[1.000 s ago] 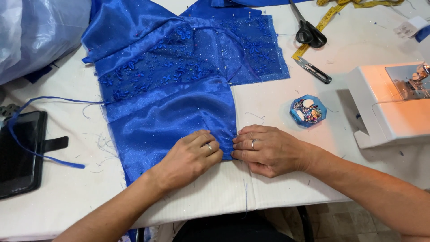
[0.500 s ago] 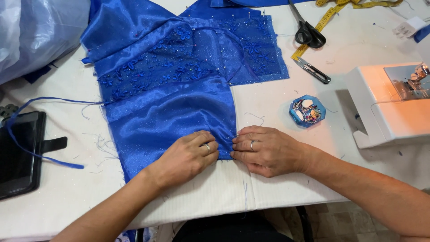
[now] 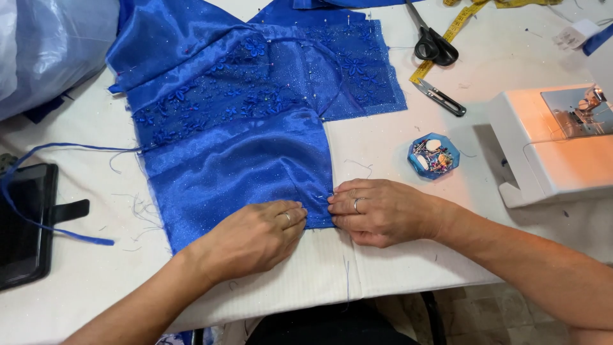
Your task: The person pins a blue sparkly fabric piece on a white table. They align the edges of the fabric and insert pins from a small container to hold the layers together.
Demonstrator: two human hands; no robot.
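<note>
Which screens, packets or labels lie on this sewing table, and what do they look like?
Tablet: far left edge of the table, flat, dark blank screen in a black case with a strap.
Pin box: right of the blue fabric, small, blue, many-sided, clear lid.
Plastic bag: top left corner, pale, crumpled, translucent.

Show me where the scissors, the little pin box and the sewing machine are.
scissors (image 3: 435,46), head view, on the black handles.
pin box (image 3: 433,155), head view, on its middle.
sewing machine (image 3: 549,150), head view, on its white base.
</note>
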